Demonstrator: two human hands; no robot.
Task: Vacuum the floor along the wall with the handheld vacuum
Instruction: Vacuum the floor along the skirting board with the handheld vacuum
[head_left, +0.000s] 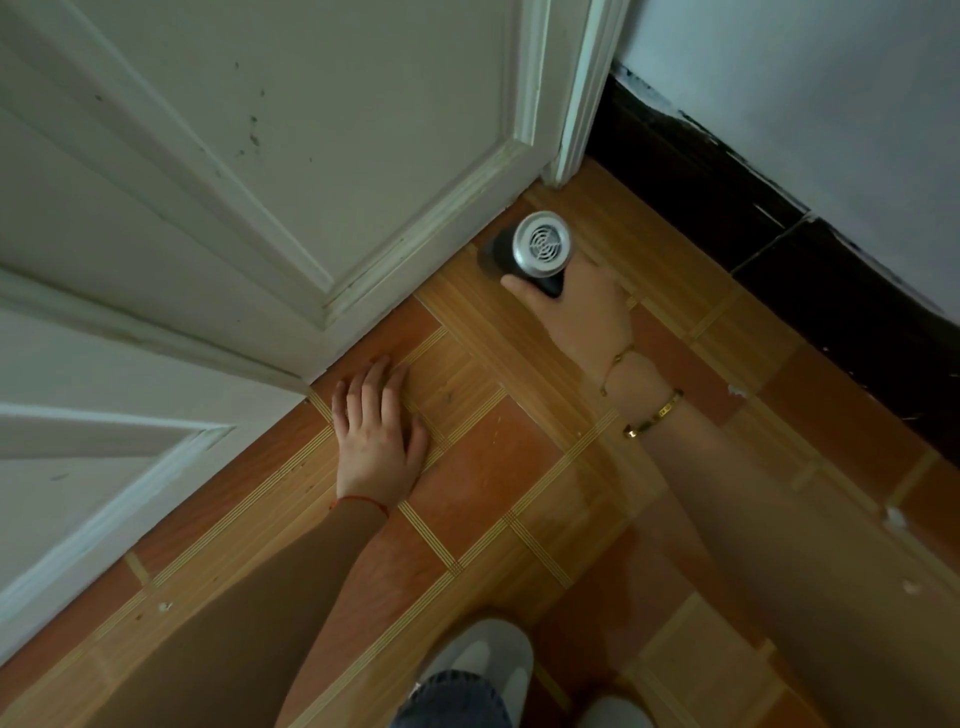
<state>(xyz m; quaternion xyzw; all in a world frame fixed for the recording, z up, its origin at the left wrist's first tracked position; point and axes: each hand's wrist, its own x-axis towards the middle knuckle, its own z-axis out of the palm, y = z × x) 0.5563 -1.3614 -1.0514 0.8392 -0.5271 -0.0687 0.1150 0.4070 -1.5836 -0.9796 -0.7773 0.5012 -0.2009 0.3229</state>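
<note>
The handheld vacuum (530, 252) is a dark cylinder with a silver round vent grille facing me. It points down at the orange tiled floor (483, 467), close to the bottom edge of the white door (260, 182) near the corner. My right hand (576, 306) grips its dark body from below and the right; the nozzle end is hidden behind the body. My left hand (376, 426) lies flat on the floor by the door's bottom edge, fingers straight and holding nothing.
A white door frame (576, 104) meets a black skirting board (779, 223) that runs along the pale wall (805, 93) to the right. White paint flecks dot the tiles at right. My grey shoe (483, 660) and jeans show at the bottom.
</note>
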